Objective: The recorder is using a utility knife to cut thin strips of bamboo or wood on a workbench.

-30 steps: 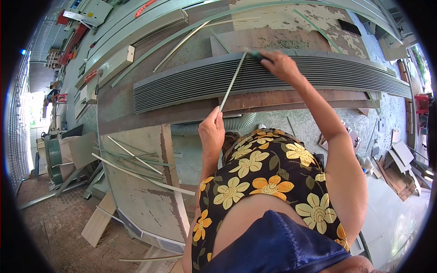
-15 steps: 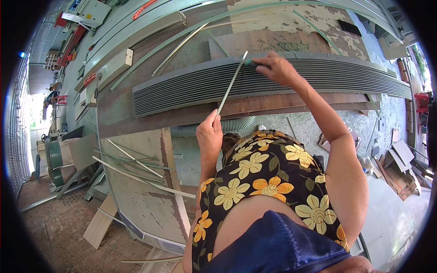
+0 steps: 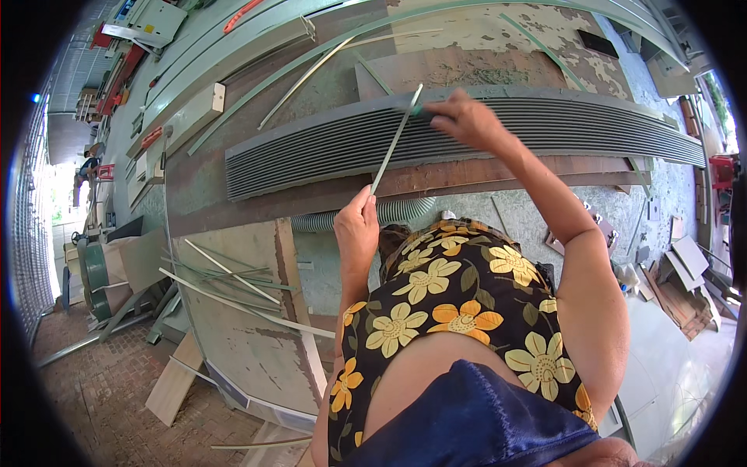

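Our right hand [image 3: 467, 123] had shifted slightly leftward and nearer our body than a second earlier, while our left hand [image 3: 356, 233] had barely moved, and the pale strip [image 3: 396, 140] between them kept nearly the same slant. Beneath the strip we had the long grey ribbed panel [image 3: 311, 152], laid along the brown bench [image 3: 198, 218]; we could not tell whether strip and panel touched. Green crumbs [image 3: 482, 76] were scattered beyond the panel, with a short green strip [image 3: 543, 51] and a dark rectangular piece [image 3: 597, 43] farther to the right. Nearer us, the grey hose [image 3: 408, 212] ran past the bench edge, partly covered by our left hand, and loose strips [image 3: 232, 271] lay crossed on the worn side board [image 3: 233, 350]. Our dark blue cloth [image 3: 475, 412] and flowered top [image 3: 428, 280] blocked much of the view below. Far to the left we saw another person [image 3: 87, 167] beside a red stool [image 3: 106, 171].

Any markings on the pale machine [image 3: 148, 23] at upper left were too small for us to read.

Our left thumb and forefinger were pinched together on the strip's near end, its far tip pointing away from us. Our right fingers were curled around the small green tool [image 3: 420, 110], just beside that tip; motion blurred it, and we could not make out its kind.
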Tool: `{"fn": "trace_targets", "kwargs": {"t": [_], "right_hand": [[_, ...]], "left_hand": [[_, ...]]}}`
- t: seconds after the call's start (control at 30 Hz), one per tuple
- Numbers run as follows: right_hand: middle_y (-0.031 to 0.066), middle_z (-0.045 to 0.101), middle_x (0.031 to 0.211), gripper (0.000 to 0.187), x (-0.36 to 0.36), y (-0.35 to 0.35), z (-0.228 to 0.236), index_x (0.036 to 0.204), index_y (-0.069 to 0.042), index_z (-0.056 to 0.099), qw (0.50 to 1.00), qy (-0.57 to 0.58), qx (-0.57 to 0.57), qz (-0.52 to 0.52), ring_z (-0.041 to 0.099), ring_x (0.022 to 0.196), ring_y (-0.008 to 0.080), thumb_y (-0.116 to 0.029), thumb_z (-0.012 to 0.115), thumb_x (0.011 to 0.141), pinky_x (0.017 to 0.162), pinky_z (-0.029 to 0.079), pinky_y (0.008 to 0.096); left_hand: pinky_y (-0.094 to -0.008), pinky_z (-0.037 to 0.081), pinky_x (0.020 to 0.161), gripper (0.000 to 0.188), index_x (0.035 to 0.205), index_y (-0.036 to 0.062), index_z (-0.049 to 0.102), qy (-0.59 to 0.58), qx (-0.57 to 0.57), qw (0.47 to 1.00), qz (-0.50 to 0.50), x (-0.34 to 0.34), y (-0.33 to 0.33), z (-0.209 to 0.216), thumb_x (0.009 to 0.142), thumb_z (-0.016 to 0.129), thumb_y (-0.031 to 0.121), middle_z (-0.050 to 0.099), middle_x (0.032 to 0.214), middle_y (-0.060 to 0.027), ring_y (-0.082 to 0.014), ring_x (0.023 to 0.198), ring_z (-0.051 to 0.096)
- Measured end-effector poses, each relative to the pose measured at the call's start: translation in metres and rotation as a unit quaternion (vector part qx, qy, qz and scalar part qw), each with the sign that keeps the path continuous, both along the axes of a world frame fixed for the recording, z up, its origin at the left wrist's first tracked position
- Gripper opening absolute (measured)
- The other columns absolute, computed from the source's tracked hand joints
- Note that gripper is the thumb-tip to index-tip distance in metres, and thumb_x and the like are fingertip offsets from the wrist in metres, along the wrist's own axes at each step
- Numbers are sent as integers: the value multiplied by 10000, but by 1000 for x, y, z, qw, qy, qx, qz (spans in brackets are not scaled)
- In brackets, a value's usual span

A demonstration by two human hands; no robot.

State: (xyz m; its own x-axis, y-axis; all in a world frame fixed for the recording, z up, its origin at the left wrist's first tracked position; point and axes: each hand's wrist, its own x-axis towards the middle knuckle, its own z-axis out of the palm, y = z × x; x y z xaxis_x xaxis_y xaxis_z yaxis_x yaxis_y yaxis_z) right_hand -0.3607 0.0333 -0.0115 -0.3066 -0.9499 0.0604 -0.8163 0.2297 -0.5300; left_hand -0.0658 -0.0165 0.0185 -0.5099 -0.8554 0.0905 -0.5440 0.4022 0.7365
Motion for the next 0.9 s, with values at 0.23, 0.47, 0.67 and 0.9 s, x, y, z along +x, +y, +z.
{"fn": "trace_targets", "kwargs": {"t": [0.23, 0.47, 0.67, 0.9], "right_hand": [[128, 577, 991, 378, -6, 1, 11, 1299, -223, 647, 998, -22, -30, -44, 638, 905, 291, -342, 625, 940, 822, 506, 398], [127, 587, 974, 371, -41, 2, -9, 1293, -213, 648, 990, 27, 5, -140, 636, 867, 282, -319, 634, 938, 795, 517, 401], [151, 605, 1026, 376, 18, 16, 20, 1277, -219, 652, 997, -55, -10, 53, 656, 925, 331, -349, 635, 925, 814, 529, 428], [164, 616, 1038, 382, -41, 16, -9, 1294, -223, 644, 997, -15, -52, -51, 626, 897, 332, -345, 613, 934, 826, 506, 429]], "left_hand": [[-372, 506, 663, 230, 1108, -44, 685, 11, -26, 1000, 3, 4, -3, -5, 930, 616, 86, 674, 845, -252, -353, 707, 671], [-405, 483, 632, 265, 1158, 37, 694, 8, -120, 992, -26, 6, -4, -10, 900, 649, 75, 663, 823, -177, -348, 699, 646], [-383, 423, 603, 287, 1175, 96, 711, -73, -141, 987, 23, 12, 0, -9, 896, 654, 64, 537, 717, -125, -275, 608, 525], [-394, 429, 597, 279, 1171, 76, 708, -21, -100, 995, 3, 12, 1, -18, 897, 656, 66, 546, 715, -135, -292, 606, 537]]}}
